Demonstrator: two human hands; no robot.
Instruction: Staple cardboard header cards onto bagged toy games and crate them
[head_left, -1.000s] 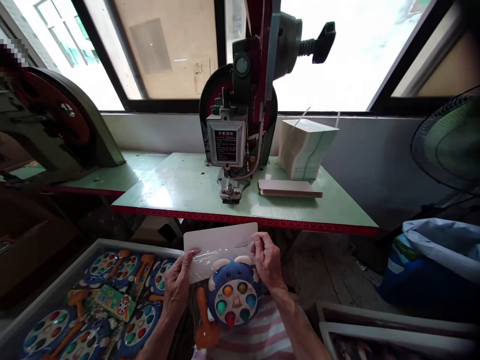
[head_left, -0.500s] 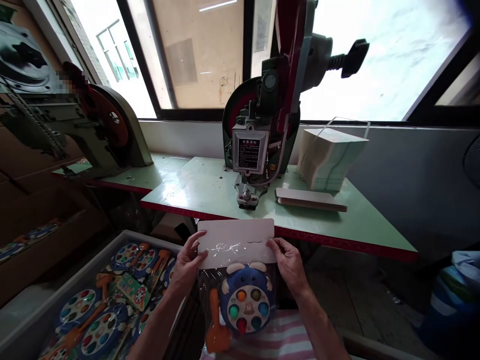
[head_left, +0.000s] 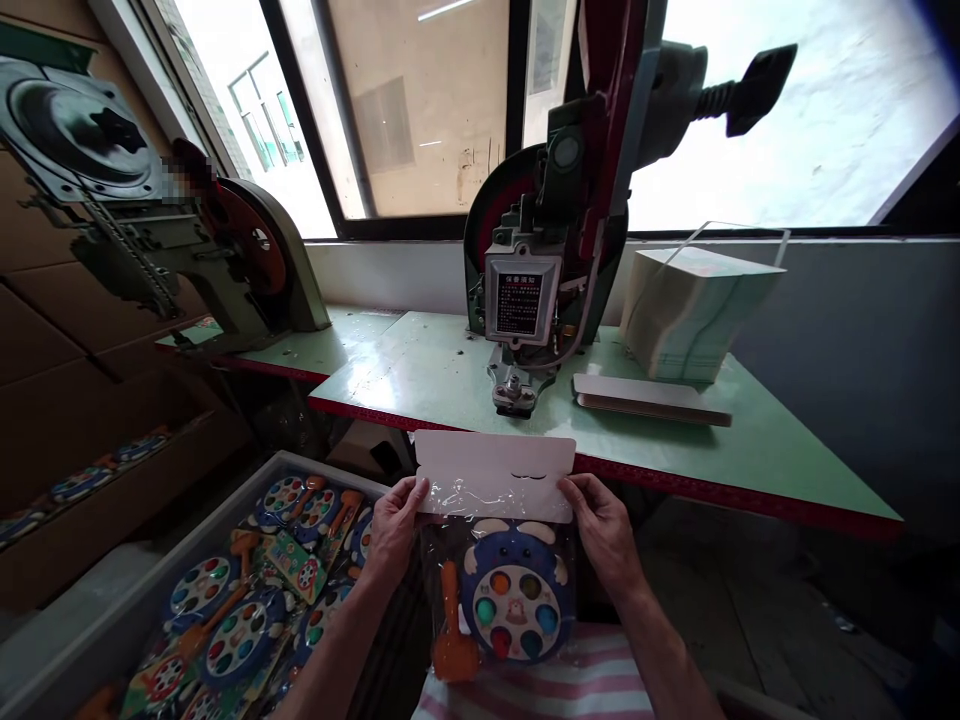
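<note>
Between my hands a white header card is held upright over the mouth of a clear plastic bag. My left hand pinches the card's left edge with thumb and fingers. On the other side, my right hand grips its right edge in the same way. Inside the bag are a round blue animal-faced toy with coloured domes and an orange toy hammer. The bag hangs in front of a pink-striped cloth.
A green table with a red edge carries a stapling machine, flat cards and a tied card stack. Another machine stands left. A grey crate of bagged toys is at lower left, beside a cardboard box.
The view has turned slightly left, so everything sits further right. My left fingers now close on the card's edge, where they were more spread. The card and bag stay between both hands.
</note>
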